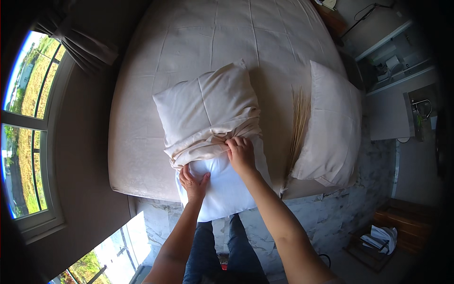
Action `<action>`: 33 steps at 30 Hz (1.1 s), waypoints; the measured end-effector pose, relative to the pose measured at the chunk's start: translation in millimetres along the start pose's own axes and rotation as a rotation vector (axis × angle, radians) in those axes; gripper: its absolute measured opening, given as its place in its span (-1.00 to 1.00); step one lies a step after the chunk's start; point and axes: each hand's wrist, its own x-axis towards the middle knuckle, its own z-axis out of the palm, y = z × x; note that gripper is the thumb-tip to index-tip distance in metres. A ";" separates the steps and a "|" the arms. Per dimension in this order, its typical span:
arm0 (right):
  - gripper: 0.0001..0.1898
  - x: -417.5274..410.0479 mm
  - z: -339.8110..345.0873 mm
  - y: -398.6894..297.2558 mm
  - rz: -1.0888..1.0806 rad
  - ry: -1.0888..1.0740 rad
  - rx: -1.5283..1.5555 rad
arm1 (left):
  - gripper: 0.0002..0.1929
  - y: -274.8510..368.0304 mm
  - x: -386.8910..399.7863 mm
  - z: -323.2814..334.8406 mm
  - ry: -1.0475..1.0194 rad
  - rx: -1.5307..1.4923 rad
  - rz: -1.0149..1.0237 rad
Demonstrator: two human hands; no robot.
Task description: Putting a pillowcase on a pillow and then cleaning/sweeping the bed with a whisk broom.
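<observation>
A pillow lies at the bed's near edge, its far part inside a beige pillowcase (209,99) and its near part, a white pillow (227,188), uncovered. The case is bunched into folds across the middle. My right hand (242,152) pinches the bunched rim of the case near its right side. At the left end of the rim, my left hand (193,183) rests on the white pillow with thumb spread and fingertips at the cloth's edge; whether they grip it is hidden.
The bed (142,142) has a beige sheet. To the right lie a bundle of dried stalks (299,124) and another beige pillow (335,124). A window (46,124) is at the left. White cloth (385,238) lies on a low wooden piece of furniture at lower right.
</observation>
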 end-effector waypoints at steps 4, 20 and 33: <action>-0.90 -39.0 -19.1 2.2 -0.051 -0.316 -0.016 | -0.01 11.0 1.7 -10.5 0.076 0.182 -0.019; -0.55 -77.2 -21.1 81.3 0.401 -0.168 0.548 | -0.09 6.7 -12.7 -27.4 0.118 0.249 -0.086; -0.32 -33.2 -155.7 -8.0 0.315 -0.641 0.973 | -0.34 26.2 0.2 -38.0 -0.111 -0.950 -0.254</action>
